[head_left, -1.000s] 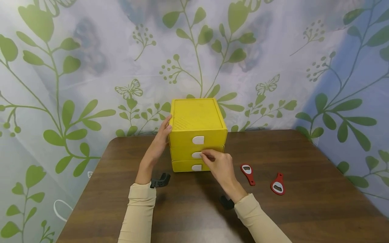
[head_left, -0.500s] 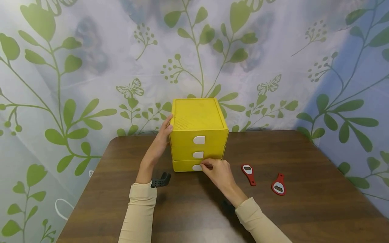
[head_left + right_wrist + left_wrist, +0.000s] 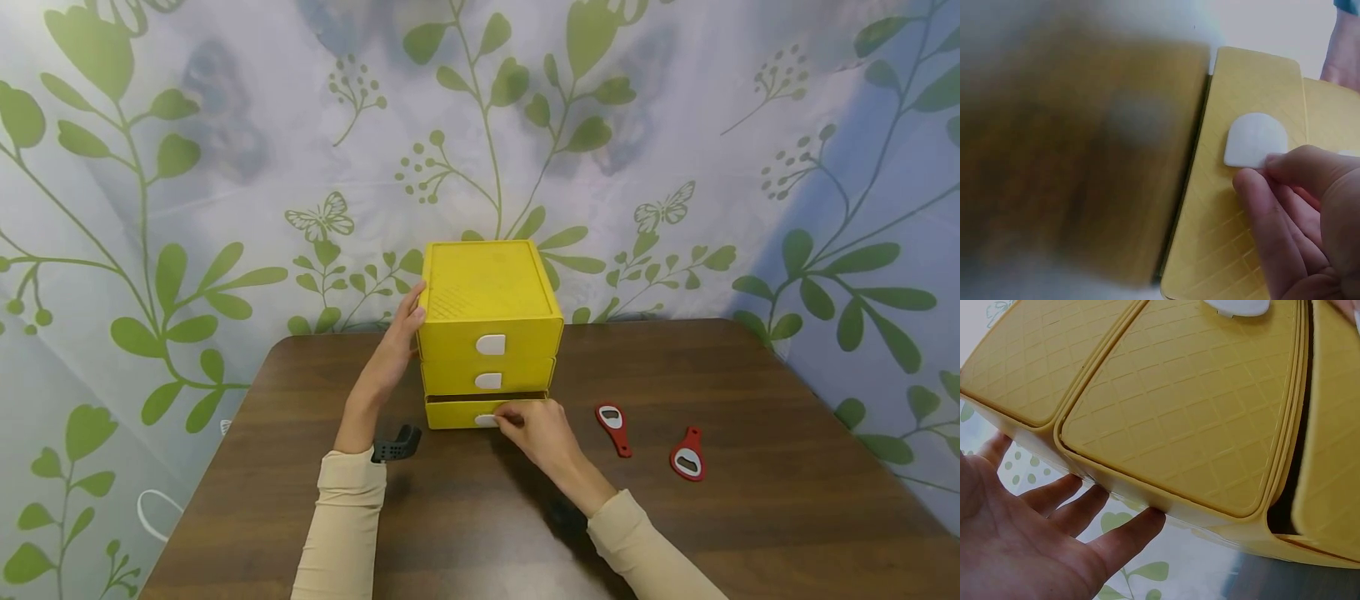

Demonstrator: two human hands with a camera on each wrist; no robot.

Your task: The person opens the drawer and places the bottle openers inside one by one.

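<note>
A yellow three-drawer box [image 3: 487,283] stands on the table, with a white tab handle on each drawer. My left hand [image 3: 390,354] rests against the box's left side; in the left wrist view, the straight, spread fingers of my left hand [image 3: 1041,544] touch the side wall. Thumb and fingers of my right hand [image 3: 547,433] pinch the white handle [image 3: 1255,140] of the bottom drawer [image 3: 450,415]. This drawer is pulled out slightly, showing a dark gap above its front; its contents are hidden. The top drawer [image 3: 450,342] and middle drawer [image 3: 450,379] are closed.
Two red bottle openers [image 3: 615,429] [image 3: 687,456] lie on the brown wooden table [image 3: 750,533], right of the box. A leaf-patterned cloth [image 3: 337,167] hangs behind the table. A white loop [image 3: 153,517] shows beyond the left edge.
My right hand has moved down from the middle drawer's handle to the bottom one. The bottom drawer has come forward a little. My left hand has stayed against the box.
</note>
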